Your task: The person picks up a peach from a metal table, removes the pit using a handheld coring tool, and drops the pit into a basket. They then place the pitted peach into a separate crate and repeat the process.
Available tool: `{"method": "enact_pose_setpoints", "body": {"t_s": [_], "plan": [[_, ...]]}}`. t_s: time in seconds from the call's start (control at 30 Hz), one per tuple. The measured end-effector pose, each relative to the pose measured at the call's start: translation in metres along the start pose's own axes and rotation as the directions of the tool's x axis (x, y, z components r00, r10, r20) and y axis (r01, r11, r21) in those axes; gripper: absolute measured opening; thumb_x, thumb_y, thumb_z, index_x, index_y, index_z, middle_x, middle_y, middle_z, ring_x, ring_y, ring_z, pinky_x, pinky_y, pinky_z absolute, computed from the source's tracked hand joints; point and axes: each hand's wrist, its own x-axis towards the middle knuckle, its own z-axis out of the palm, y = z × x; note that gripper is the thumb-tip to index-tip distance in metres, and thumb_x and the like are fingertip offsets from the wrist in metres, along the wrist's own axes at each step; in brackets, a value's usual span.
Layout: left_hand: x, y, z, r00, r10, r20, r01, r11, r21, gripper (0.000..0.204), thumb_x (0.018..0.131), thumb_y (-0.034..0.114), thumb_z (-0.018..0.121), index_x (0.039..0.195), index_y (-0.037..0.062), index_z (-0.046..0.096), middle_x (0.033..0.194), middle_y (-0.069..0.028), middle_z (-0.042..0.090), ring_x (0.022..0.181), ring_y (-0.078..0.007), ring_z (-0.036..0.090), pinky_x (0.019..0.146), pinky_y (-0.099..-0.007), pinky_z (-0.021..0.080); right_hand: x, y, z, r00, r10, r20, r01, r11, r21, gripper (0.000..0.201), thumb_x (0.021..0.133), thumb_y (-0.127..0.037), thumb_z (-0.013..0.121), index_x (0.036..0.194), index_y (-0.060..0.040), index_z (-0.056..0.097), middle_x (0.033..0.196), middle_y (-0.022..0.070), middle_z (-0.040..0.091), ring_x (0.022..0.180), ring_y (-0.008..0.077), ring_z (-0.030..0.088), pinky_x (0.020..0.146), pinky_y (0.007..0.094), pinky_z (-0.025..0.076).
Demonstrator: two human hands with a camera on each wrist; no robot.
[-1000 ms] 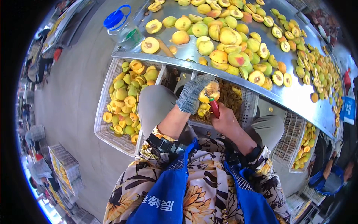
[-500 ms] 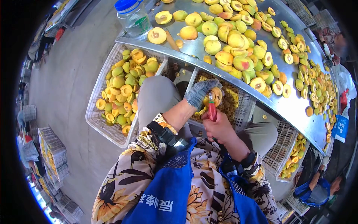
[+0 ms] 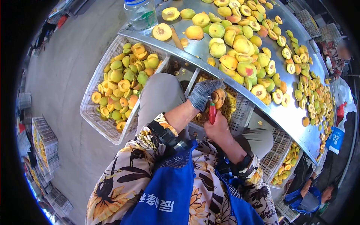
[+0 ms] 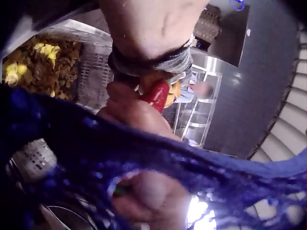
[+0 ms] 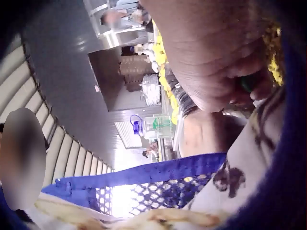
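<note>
In the head view my left hand, in a grey knit glove, holds a halved yellow peach-like fruit. Its cut side shows a round brownish centre. My bare right hand grips the red handle of a small pitting tool, whose metal tip lies right at the fruit's near left edge. The same red handle shows below the glove cuff in the left wrist view. A green end pokes out of the right fist in the right wrist view. Both hands are above a crate of brown pits and yellow scraps.
A metal table ahead carries many halved fruits and a clear water bottle. A white crate of pitted halves stands left of my knee. Another crate is at right, near another person.
The head view has shifted, bringing the table and crates leftward or upward slightly. The fruit's cut face has turned more to the right, and the red handle now stands more upright.
</note>
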Motion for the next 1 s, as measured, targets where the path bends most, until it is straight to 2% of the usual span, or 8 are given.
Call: {"method": "enact_pose_setpoints", "body": {"t_s": [0.07,0.13,0.27,0.47,0.53,0.87,0.93,1.0], "plan": [[-0.003,0.004,0.006,0.997,-0.027,0.069,0.032,0.996,-0.081,0.022,0.082,0.017,0.054,0.077,-0.0033,0.059,0.060,-0.0098,0.058,0.049,-0.0136,0.051,0.046,-0.0246,0.040,0.002,-0.014,-0.011,0.993,0.085,0.076,-0.090,0.993,0.070,0.021,0.072,-0.008,0.052,0.089,-0.0015,0.043,0.058,0.0061,0.045,0.040,0.0135,0.045,0.037,0.0301,0.038],[-0.002,0.004,0.009,0.998,0.055,-0.031,-0.055,0.998,0.007,0.021,0.082,0.016,0.054,0.080,-0.0031,0.060,0.061,-0.0084,0.058,0.050,-0.0125,0.051,0.047,-0.0237,0.040,0.003,-0.037,-0.026,0.752,0.295,0.589,-0.656,0.422,0.626,0.016,0.073,-0.004,0.049,0.087,-0.0022,0.042,0.060,0.0055,0.047,0.037,0.0133,0.042,0.036,0.0303,0.037],[0.004,0.002,0.003,0.964,0.215,-0.155,-0.144,0.916,0.373,0.021,0.082,0.017,0.054,0.079,-0.0032,0.060,0.061,-0.0076,0.058,0.051,-0.0130,0.052,0.048,-0.0232,0.041,0.005,-0.027,-0.011,0.770,0.249,0.588,-0.638,0.341,0.691,0.017,0.073,-0.003,0.048,0.088,-0.0026,0.041,0.058,0.0049,0.046,0.036,0.0127,0.041,0.035,0.0295,0.036],[-0.001,0.006,-0.003,0.998,-0.048,0.042,0.051,0.995,-0.086,0.023,0.081,0.021,0.054,0.082,-0.0017,0.055,0.064,-0.0134,0.057,0.061,-0.0215,0.056,0.057,-0.0267,0.044,0.005,-0.021,-0.004,0.960,0.152,0.234,-0.230,0.907,0.354,0.018,0.076,0.001,0.046,0.092,-0.0058,0.041,0.052,0.0008,0.035,0.034,0.0077,0.034,0.031,0.0245,0.029],[0.003,0.008,0.000,0.979,-0.187,0.086,0.197,0.971,-0.138,0.029,0.080,0.028,0.054,0.084,-0.0011,0.054,0.068,-0.0145,0.058,0.061,-0.0209,0.056,0.057,-0.0268,0.045,0.006,-0.044,-0.027,0.691,0.138,0.709,-0.717,0.253,0.649,0.017,0.077,0.000,0.048,0.092,-0.0051,0.042,0.050,-0.0003,0.034,0.034,0.0074,0.034,0.031,0.0240,0.029],[0.002,0.051,0.003,0.922,-0.007,-0.386,-0.126,0.940,-0.318,0.023,0.079,0.021,0.058,0.096,0.0069,0.055,0.080,-0.0057,0.058,0.071,-0.0165,0.057,0.065,-0.0285,0.048,0.003,-0.007,-0.038,0.836,-0.169,0.522,-0.508,0.120,0.853,0.024,0.077,-0.001,0.051,0.100,-0.0064,0.046,0.056,0.0019,0.042,0.040,0.0095,0.041,0.039,0.0256,0.038],[-0.023,0.083,-0.004,0.848,0.261,-0.461,-0.341,0.935,-0.098,0.023,0.078,0.025,0.059,0.089,0.0052,0.056,0.077,-0.0055,0.058,0.069,-0.0181,0.057,0.063,-0.0316,0.049,-0.002,0.024,-0.030,0.973,-0.066,0.223,0.010,0.971,0.241,0.017,0.076,-0.009,0.054,0.092,-0.0048,0.050,0.063,0.0089,0.053,0.054,0.0205,0.055,0.051,0.0325,0.046],[-0.048,0.111,-0.066,0.811,0.547,-0.207,-0.401,0.778,0.484,0.021,0.078,0.018,0.059,0.091,0.0021,0.060,0.085,-0.0075,0.060,0.075,-0.0155,0.058,0.065,-0.0266,0.048,-0.013,0.064,-0.017,0.973,0.002,0.231,0.031,0.990,-0.136,0.016,0.075,-0.013,0.055,0.088,-0.0043,0.052,0.068,0.0122,0.056,0.063,0.0259,0.057,0.058,0.0352,0.046]]}}
